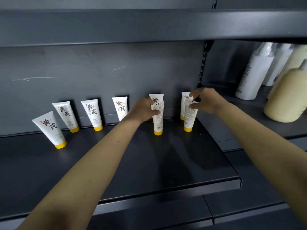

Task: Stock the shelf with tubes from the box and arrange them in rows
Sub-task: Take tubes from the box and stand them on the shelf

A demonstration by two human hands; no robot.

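Now two bare arms reach over a dark grey shelf (166,171). The left hand (142,110) pinches a white tube (158,120) near its flat top, with the thumb in front and the fingers curled behind. This tube stands on its yellow cap on the shelf, and its small print and bar code face out. The right hand (206,101) pinches a second tube (189,115) near its top, between thumb and fingers. That tube also stands on its yellow cap, a bit to the right of the first one. Each held tube is just in front of another tube in the back row (92,113). The back row has five tubes by the back wall, all cap down, with big black letters facing out. One more, the front left tube (49,128), stands alone at the left, nearer the front edge, and it looks tilted with its top to the left. On the next shelf to the right stand a tall white bottle (252,72) and a fat cream bottle (285,95), and both look blurry.
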